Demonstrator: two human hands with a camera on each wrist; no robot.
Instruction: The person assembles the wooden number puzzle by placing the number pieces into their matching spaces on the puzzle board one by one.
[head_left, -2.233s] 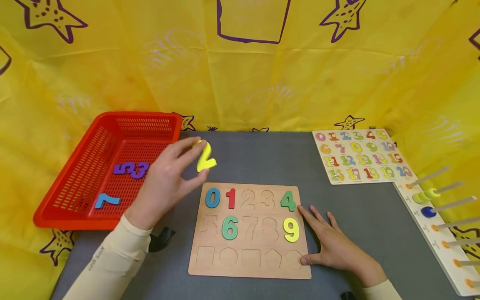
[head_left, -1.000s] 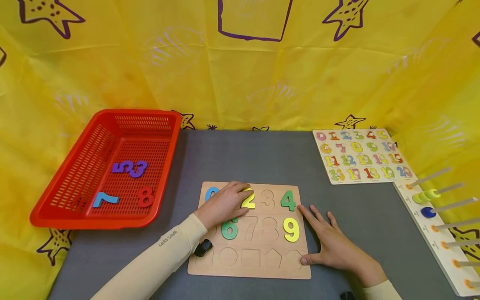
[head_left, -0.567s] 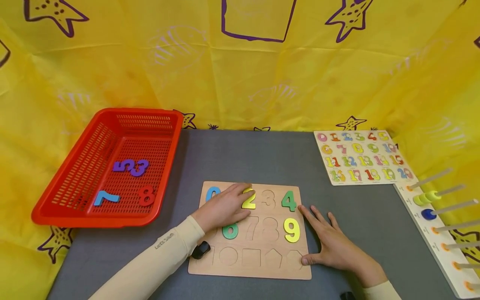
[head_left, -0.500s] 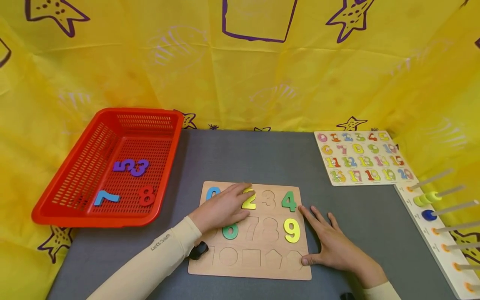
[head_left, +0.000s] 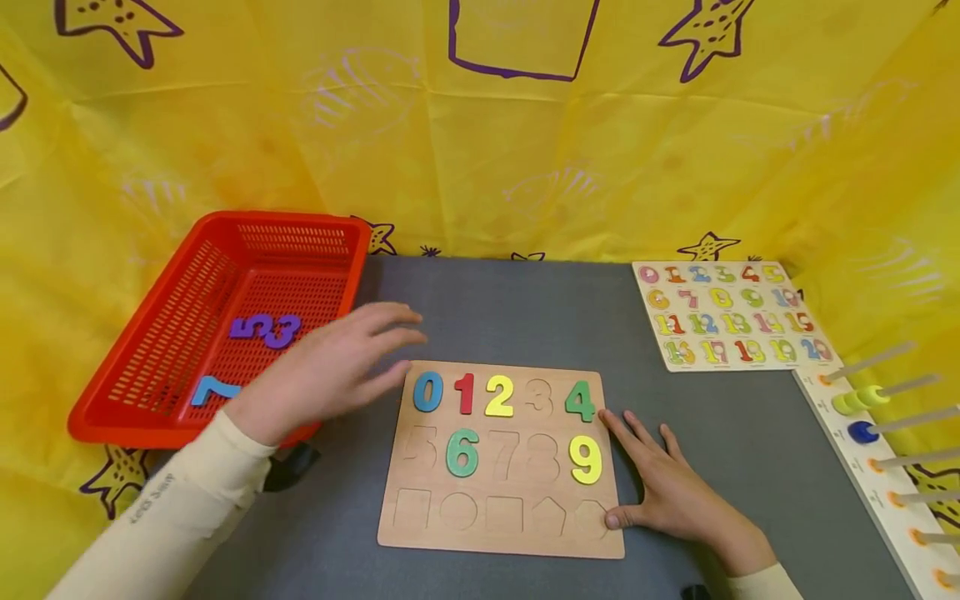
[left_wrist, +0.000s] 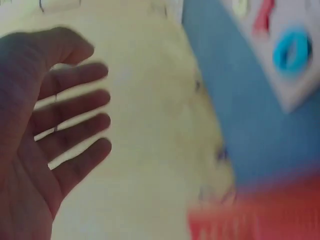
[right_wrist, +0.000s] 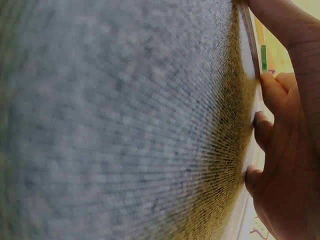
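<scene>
The empty left hand [head_left: 322, 375] has parted fingers; the right hand [head_left: 671, 487], fingers spread, touches the puzzle board [head_left: 483, 488].

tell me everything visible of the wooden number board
The wooden number board is a pale rectangle with rounded corners, lying flat on the grey tabletop. Its top row holds a blue 0, red 1, yellow 2 and green 4; its middle row a green 6 and yellow 9. Outlines for 3, 5, 7, 8 and the bottom row's five shapes are unfilled. The right hand touches its right edge with thumb and forefinger.
</scene>
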